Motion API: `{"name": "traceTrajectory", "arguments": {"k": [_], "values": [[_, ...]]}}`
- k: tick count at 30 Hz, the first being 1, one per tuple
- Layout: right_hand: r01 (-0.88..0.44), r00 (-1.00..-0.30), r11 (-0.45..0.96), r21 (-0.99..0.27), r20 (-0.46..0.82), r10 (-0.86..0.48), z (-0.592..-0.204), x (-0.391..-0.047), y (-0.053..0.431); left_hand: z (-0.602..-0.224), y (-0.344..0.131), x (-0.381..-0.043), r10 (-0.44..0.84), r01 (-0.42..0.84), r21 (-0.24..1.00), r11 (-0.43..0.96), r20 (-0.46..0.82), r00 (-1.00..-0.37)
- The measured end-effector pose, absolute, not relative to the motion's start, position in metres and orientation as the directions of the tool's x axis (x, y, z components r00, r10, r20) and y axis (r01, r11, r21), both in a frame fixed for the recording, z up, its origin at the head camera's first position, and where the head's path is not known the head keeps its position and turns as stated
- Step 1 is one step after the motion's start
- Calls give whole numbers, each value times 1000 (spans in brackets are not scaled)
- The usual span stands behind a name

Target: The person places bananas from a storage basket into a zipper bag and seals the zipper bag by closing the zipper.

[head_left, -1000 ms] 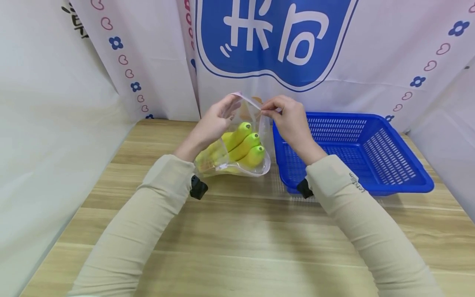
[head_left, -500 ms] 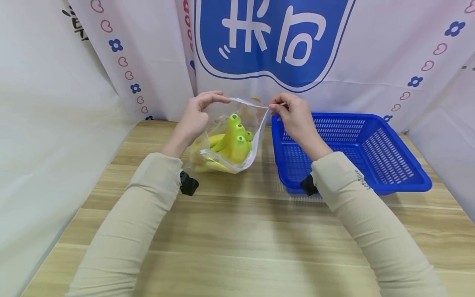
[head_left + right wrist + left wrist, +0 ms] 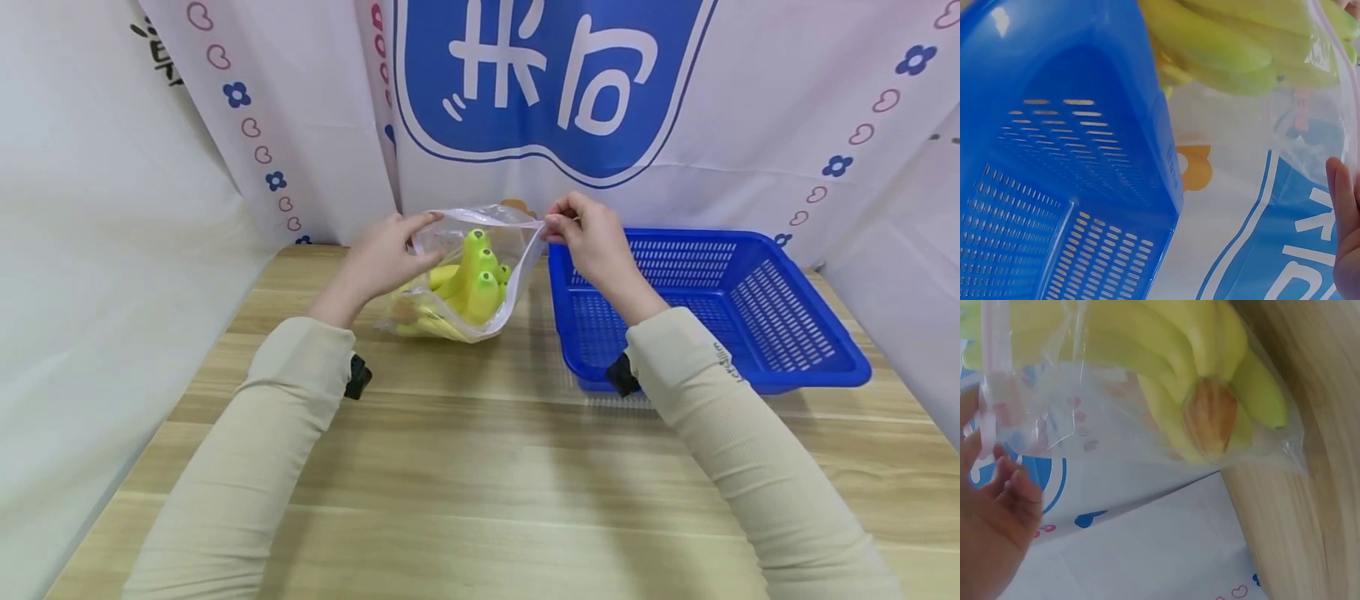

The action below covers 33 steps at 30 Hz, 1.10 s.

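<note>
A clear zip bag [image 3: 528, 250] with a pale zip strip stands with its mouth held wide, over the back of the table. Inside it lies a bunch of bananas [image 3: 480, 287], yellow with greenish tips toward the opening; its brown stem end [image 3: 1211, 417] shows through the plastic in the left wrist view. My right hand [image 3: 592, 242] pinches the right corner of the bag's mouth between thumb and fingertips. At the left corner, my left hand [image 3: 378, 258] holds the rim with thumb and index finger, the other fingers loosely curled [image 3: 1013, 487].
A blue plastic basket [image 3: 817, 379] with slotted walls stands just right of the bag, under my right forearm. Behind the wooden table [image 3: 480, 483] hangs a printed white cloth [image 3: 330, 142] with a blue emblem, close to the bag. Plain white sheeting [image 3: 112, 250] lines the left side.
My left hand has moved left and slightly down, spreading the bag's mouth wider. The bananas have shifted left and turned so their tips point up. The right hand stays at its corner.
</note>
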State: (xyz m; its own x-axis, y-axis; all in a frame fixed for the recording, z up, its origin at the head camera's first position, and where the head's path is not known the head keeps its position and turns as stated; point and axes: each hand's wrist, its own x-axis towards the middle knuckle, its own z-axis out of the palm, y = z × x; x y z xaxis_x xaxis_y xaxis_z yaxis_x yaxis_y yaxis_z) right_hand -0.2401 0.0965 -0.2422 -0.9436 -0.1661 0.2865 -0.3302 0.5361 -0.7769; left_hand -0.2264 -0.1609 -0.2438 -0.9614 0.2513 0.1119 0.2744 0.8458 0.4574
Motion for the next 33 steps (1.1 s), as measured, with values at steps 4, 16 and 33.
{"name": "traceTrajectory", "arguments": {"k": [4, 16, 33], "values": [[-345, -937, 535, -771, 317, -147, -242, -241, 97, -244, -163, -225, 296, 275, 455, 847, 25, -955], [-310, -945, 616, -724, 304, -118, -238, -245, 111, -246, -180, -228, 230, 263, 600, 755, 132, -964], [-284, -939, 624, -728, 342, -28, -236, -245, 108, -245, -182, -225, -72, 61, 675, 735, 166, -983]]}}
